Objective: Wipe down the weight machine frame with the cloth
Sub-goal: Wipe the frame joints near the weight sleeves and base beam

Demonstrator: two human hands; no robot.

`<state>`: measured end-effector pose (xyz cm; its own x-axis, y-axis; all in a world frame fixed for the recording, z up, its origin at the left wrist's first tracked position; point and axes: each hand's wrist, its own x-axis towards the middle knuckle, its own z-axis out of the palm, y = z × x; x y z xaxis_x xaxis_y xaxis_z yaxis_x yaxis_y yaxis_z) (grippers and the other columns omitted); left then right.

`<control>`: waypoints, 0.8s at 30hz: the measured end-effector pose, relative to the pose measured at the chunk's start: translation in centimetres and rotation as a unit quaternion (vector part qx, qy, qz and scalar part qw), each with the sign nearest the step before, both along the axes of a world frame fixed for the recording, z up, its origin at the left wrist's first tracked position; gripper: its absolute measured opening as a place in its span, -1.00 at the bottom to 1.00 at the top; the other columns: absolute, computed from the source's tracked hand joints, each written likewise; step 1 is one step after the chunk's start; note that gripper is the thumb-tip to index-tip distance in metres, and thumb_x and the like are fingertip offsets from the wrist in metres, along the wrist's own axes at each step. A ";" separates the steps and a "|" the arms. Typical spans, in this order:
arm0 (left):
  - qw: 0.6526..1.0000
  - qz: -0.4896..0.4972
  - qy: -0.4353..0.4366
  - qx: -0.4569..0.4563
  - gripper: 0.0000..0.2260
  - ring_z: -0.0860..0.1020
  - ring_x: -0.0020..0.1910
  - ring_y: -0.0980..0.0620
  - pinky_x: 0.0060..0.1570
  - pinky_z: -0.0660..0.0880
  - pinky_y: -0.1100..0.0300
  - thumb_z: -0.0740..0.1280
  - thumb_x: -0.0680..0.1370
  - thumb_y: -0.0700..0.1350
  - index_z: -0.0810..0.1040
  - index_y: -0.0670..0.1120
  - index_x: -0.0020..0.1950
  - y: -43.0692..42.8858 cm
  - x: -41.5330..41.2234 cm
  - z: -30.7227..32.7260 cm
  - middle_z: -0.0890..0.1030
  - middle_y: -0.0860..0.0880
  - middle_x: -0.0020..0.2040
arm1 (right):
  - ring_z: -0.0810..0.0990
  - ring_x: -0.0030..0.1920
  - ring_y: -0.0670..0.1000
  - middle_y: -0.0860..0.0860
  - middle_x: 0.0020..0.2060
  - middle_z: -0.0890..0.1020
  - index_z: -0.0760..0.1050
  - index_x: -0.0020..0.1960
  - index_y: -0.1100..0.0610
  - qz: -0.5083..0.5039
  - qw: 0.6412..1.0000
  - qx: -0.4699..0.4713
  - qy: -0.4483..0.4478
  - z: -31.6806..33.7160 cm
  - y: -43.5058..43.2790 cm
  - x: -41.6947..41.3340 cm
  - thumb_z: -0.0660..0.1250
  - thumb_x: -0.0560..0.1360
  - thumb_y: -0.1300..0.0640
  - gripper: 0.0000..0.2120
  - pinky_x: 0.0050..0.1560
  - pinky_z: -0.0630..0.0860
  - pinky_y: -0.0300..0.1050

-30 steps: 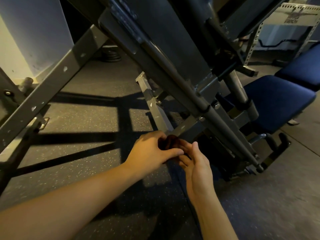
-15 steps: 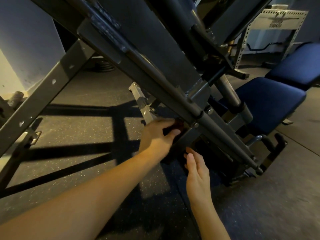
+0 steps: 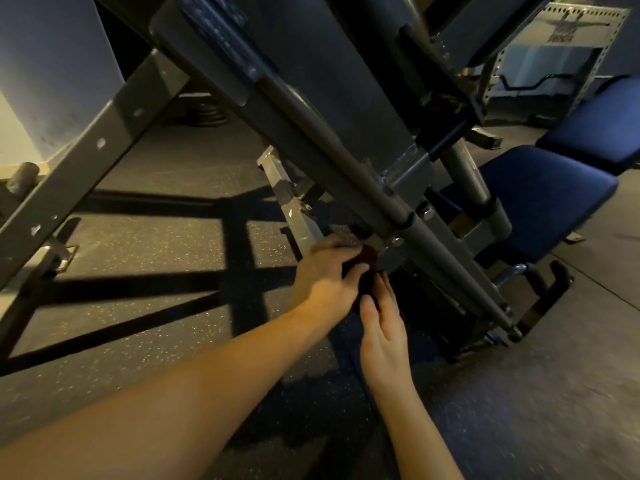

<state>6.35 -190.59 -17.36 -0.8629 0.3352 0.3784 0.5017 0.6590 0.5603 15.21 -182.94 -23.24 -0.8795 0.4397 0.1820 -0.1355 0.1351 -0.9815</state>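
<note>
Dark-red cloth (image 3: 367, 257) sits bunched in the left hand (image 3: 325, 282), whose fingers curl round it and press it to the weight machine frame (image 3: 298, 216) low down. Just below, the right hand (image 3: 382, 329) is nearly flat and grips nothing. Wiping looks under way; next comes a firm stroke along the frame.

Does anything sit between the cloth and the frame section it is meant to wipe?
Nothing visible does. The left hand grips the dark cloth up at the frame's lower bracket; the right hand lies just below the cloth, not between them.
</note>
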 end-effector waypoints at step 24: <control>0.999 0.003 -0.023 -0.023 -0.74 0.46 0.25 0.21 0.35 0.28 0.44 0.40 0.59 -0.12 0.64 0.01 0.28 -4.2 1.6 -2.9 0.55 0.09 0.26 | 0.17 0.48 -0.29 -0.23 0.60 0.12 0.18 0.60 -0.11 0.034 0.998 -0.036 -0.025 1.0 -0.3 0.3 0.15 0.70 0.01 -0.52 0.19 0.24 -0.51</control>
